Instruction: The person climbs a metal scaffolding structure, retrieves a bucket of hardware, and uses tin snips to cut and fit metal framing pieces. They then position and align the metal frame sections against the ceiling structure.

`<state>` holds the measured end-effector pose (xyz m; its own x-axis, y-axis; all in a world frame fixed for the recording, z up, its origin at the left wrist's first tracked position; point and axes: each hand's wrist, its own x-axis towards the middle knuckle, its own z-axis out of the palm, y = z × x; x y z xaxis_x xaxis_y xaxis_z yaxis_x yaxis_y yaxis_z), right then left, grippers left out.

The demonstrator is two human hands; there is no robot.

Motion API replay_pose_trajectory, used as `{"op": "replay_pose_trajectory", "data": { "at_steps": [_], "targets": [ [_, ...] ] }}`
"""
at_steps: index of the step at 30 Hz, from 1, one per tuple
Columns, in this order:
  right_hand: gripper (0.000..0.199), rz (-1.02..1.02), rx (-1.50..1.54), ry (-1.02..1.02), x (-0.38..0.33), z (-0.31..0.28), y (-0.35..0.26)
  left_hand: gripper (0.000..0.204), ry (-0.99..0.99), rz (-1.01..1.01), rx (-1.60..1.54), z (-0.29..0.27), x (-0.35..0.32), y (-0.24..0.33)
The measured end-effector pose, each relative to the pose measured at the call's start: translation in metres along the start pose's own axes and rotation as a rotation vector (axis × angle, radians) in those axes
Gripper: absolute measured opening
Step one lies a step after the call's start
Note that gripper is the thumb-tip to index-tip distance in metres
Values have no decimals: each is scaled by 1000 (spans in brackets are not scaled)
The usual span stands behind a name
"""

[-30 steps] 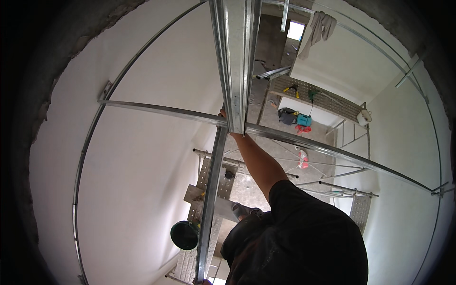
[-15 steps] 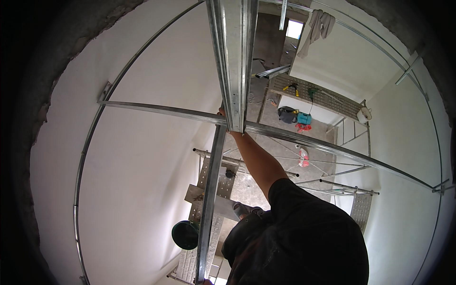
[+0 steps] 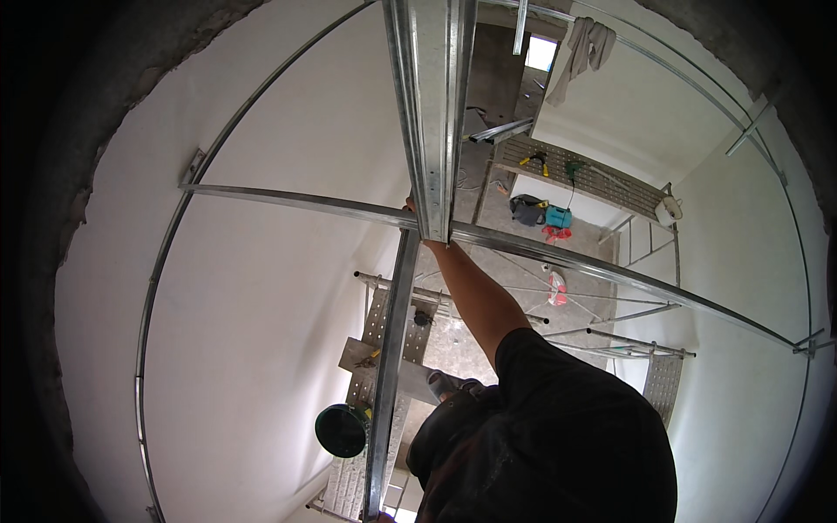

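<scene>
My right hand (image 3: 409, 206) is reached out to a crossing of galvanised metal profiles. Its fingers curl around the joint, partly hidden under a wide overhead channel (image 3: 433, 131). A long cross channel (image 3: 558, 254) runs through this joint from wall to wall. From the joint a narrower metal channel (image 3: 392, 349) comes back toward me. At the bottom edge, beside that channel's near end, only a sliver of my left hand (image 3: 384, 518) shows; its fingers are cut off from view.
Below are a perforated scaffold platform (image 3: 347, 475), a dark green bucket (image 3: 341, 431) and my shoe (image 3: 443, 383) on a plank. Another scaffold platform (image 3: 602, 183) on the right bears tools. A grey cloth (image 3: 589, 48) hangs from a rail. A teal case (image 3: 558, 217) lies on the floor.
The narrow channel and the wide overhead channel have shifted slightly to the right, along with my right hand. More of a yellow-handled tool on the plank below shows beside the narrow channel.
</scene>
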<state>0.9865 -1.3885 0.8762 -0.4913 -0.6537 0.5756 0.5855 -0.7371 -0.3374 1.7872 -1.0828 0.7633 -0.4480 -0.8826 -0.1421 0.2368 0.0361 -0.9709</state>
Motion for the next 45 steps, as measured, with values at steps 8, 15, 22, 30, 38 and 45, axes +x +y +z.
{"op": "replay_pose_trajectory", "data": {
  "at_steps": [8, 15, 22, 30, 38, 45],
  "targets": [
    [37, 67, 93, 216, -3, -22, 14, 22, 5, 52, -73, 5, -5, 0],
    [34, 64, 234, 203, -4, -27, 16, 23, 128, -106, -445, 9, -5, -3],
    [32, 72, 119, 231, -4, -28, 15, 28, 145, -135, -475, 6, -13, -10],
    [26, 76, 240, 248, 1, -3, 6, 28, 19, -85, -162, 8, -1, -3],
    [23, 70, -50, 434, 8, -14, 22, 45, -93, -174, -367, 13, -4, -8],
    [20, 211, -409, 694, 32, -26, 47, 47, -62, -235, -379, 21, -4, -11]
  ]
}}
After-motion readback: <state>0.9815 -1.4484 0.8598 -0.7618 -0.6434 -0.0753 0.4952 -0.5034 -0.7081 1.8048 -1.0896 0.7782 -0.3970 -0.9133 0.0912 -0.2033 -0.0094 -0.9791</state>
